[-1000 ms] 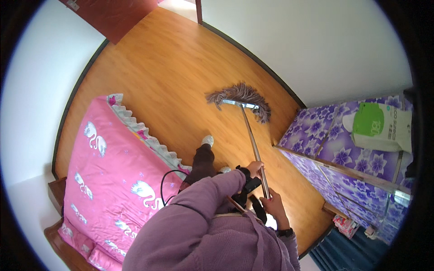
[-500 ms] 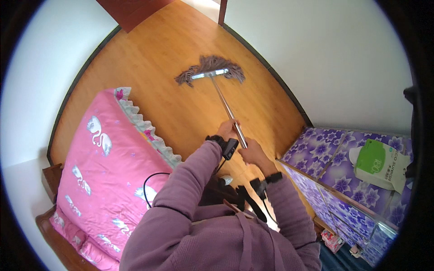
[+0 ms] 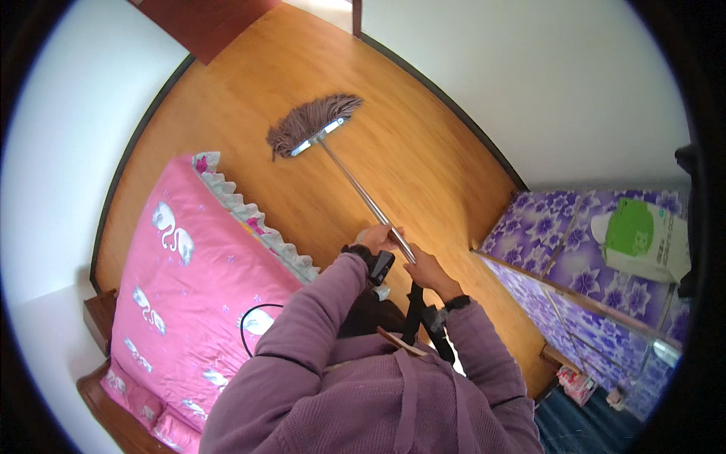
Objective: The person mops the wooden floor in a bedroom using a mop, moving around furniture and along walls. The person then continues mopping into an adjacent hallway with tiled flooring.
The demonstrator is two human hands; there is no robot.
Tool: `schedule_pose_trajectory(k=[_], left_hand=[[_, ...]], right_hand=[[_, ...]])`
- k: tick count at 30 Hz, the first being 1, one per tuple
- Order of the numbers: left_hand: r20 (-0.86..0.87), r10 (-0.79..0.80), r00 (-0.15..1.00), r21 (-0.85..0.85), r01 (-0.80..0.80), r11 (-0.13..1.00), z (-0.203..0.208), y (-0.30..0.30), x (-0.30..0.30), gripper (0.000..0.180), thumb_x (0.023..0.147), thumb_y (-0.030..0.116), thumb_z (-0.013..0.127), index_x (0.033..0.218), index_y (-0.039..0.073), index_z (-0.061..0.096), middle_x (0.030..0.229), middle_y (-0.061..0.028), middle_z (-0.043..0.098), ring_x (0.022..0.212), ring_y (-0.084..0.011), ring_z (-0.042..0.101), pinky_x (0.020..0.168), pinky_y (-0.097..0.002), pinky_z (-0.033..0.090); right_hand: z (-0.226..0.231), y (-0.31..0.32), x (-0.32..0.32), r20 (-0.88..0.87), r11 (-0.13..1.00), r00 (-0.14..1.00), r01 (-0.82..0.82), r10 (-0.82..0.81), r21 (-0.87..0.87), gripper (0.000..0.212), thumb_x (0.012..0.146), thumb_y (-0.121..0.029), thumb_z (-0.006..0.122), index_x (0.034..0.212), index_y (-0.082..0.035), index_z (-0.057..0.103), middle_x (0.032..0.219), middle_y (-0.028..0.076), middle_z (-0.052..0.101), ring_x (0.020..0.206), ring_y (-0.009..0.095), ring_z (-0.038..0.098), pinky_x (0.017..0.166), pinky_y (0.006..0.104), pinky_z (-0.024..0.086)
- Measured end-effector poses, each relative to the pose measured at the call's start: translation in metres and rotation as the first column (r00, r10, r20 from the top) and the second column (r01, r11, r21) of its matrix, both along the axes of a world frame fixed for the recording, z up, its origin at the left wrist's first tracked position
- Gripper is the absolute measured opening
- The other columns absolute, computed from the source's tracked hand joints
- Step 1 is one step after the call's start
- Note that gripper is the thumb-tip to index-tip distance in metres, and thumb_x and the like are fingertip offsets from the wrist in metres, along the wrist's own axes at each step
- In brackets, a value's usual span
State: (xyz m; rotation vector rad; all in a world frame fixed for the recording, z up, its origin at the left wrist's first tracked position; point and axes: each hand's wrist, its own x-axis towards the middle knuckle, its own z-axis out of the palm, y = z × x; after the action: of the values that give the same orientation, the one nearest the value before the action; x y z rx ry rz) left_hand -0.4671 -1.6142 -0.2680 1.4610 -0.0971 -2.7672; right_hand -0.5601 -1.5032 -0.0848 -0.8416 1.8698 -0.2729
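A mop with a silver metal handle (image 3: 354, 181) slants away from me across the wooden floor. Its grey-brown string head (image 3: 311, 123) lies flat on the boards, clamped under a pale bar, with the strands fanned to the far side. My left hand (image 3: 380, 238) is wrapped round the shaft, the farther of the two. Closer to my body, my right hand (image 3: 428, 270) closes round the handle's near end. Both wrists carry dark strapped devices, and the sleeves are purple.
On the left stands a bed with a pink swan-print cover (image 3: 204, 295) and frilled edge. A purple flower-patterned cabinet (image 3: 556, 223) is at the right, bearing a green and white package (image 3: 643, 238). White walls with dark skirting enclose the floor; a red-brown panel (image 3: 208, 23) is at the far left.
The mop head has swung left and slightly nearer, and its bar has tilted. Both hands have moved a little nearer to my body, still gripping the handle.
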Motion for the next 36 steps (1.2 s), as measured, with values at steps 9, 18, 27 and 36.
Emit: schedule_pose_trajectory(k=[9,18,27,36], left_hand=[[0.091,-0.108,0.99,0.397,0.064,0.915,0.039,0.217,-0.011,0.022,0.095,0.02,0.041,0.094,-0.002,0.045,0.091,-0.0174,0.055,0.087,-0.0307,0.057,0.081,-0.0521,0.047],[-0.19,-0.703,0.686,0.468,0.692,0.549,0.035,0.4,0.039,0.025,0.092,0.02,0.04,0.097,-0.003,0.045,0.091,-0.0165,0.052,0.091,-0.0314,0.055,0.085,-0.0522,0.044],[-0.07,-0.787,0.613,0.245,0.776,0.582,0.056,0.349,0.02,0.02,0.091,0.022,0.05,0.096,0.003,0.05,0.092,-0.0103,0.056,0.092,-0.0255,0.057,0.086,-0.0474,0.046],[-0.14,-0.487,0.862,0.066,0.499,0.864,0.073,0.202,-0.035,0.014,0.086,0.011,0.058,0.094,0.002,0.051,0.09,-0.0079,0.055,0.086,-0.0206,0.056,0.08,-0.0347,0.046]], right_hand=[[0.048,0.227,0.024,-0.095,0.977,0.977,0.198,-0.191,0.073,0.046,0.08,-0.021,0.057,0.122,-0.009,0.043,0.098,0.027,0.058,0.091,0.043,0.056,0.075,0.0457,0.046],[0.082,0.412,0.133,-0.072,0.801,0.8,0.586,-0.596,-0.124,0.039,0.082,-0.012,0.054,0.119,0.0,0.049,0.097,0.023,0.061,0.089,0.03,0.061,0.075,0.0366,0.046],[0.051,0.379,0.126,0.193,0.6,0.618,0.786,-0.762,-0.149,0.031,0.079,-0.011,0.061,0.108,-0.001,0.058,0.081,0.013,0.062,0.077,0.015,0.056,0.069,0.0304,0.045],[0.058,0.223,0.04,0.322,0.575,0.526,0.815,-0.787,0.072,0.012,0.08,-0.008,0.058,0.092,-0.006,0.056,0.056,0.003,0.049,0.043,0.012,0.047,0.036,0.025,0.037]])
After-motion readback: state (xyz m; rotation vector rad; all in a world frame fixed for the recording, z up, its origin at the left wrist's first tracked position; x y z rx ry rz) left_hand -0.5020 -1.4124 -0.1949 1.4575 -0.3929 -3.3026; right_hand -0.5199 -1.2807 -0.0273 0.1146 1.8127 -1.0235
